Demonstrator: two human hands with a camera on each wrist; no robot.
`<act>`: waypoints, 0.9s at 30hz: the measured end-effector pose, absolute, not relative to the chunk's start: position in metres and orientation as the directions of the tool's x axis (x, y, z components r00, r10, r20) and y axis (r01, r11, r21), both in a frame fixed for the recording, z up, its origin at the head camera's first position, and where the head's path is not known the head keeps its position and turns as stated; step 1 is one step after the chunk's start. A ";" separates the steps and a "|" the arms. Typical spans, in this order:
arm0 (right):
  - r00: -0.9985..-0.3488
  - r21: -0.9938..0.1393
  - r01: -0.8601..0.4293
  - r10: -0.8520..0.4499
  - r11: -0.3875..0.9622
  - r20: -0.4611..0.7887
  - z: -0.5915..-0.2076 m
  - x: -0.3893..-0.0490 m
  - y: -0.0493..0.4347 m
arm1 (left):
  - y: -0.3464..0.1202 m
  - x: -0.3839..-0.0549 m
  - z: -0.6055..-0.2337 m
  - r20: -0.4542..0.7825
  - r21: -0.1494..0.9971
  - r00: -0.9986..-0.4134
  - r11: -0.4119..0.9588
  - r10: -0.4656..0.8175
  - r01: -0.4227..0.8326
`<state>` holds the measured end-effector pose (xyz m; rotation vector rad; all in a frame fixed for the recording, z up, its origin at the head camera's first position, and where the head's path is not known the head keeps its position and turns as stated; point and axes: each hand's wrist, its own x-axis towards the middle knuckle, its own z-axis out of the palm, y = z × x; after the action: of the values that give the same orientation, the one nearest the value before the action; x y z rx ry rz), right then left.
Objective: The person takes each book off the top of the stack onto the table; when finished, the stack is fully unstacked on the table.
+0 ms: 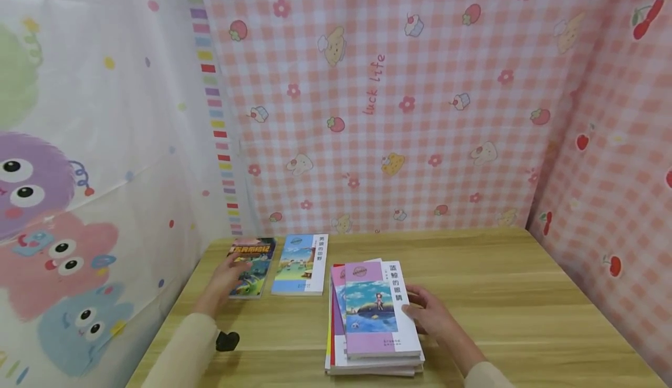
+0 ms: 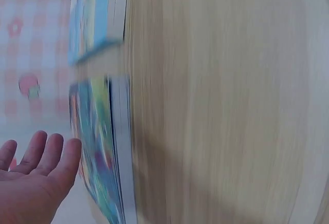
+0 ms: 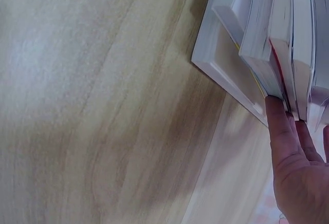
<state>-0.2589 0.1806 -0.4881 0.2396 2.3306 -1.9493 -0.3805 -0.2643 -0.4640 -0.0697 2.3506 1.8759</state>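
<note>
My left hand (image 1: 229,274) is over a colourful, dark-covered book (image 1: 255,271) at the table's back left. In the left wrist view its fingers (image 2: 66,165) are extended beside that book's cover, and nothing is held. Toward the front middle is a stack of books (image 1: 375,367), not squared up, topped by a pink-and-white book (image 1: 371,309) with a seaside picture. My right hand (image 1: 433,318) is at the stack's right side, the thumb by the top cover's edge. From the right wrist, extended fingers (image 3: 280,126) touch the edges of several books.
A blue-and-white book (image 1: 300,264) lies flat between the dark-covered book and the stack. Near my left sleeve sits a small black object (image 1: 227,341) on the wooden table (image 1: 499,294). Patterned cloths (image 1: 388,84) hang behind and at both sides.
</note>
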 end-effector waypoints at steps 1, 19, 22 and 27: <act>-0.983 -0.969 0.180 0.063 0.172 -0.171 -0.488 -0.259 0.181 | -0.259 -0.380 -0.464 -0.132 0.968 -0.989 0.222 0.067 -0.115; -0.980 -0.957 0.192 0.101 0.217 -0.174 -0.484 -0.258 0.176 | -0.165 -0.349 -0.475 -0.080 0.985 -0.978 0.164 0.190 -0.049; -0.978 -0.952 0.201 0.110 0.230 -0.180 -0.484 -0.258 0.174 | -0.149 -0.340 -0.478 -0.094 0.984 -0.972 0.168 0.218 -0.057; -0.980 -0.951 0.189 0.115 0.244 -0.165 -0.485 -0.257 0.172 | -0.127 -0.327 -0.483 -0.135 0.978 -0.953 0.190 0.271 -0.085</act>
<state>-0.2571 0.1717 -0.4851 0.2971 2.4292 -1.8716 -0.3275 -0.1273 -0.4831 0.1779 2.1909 1.8291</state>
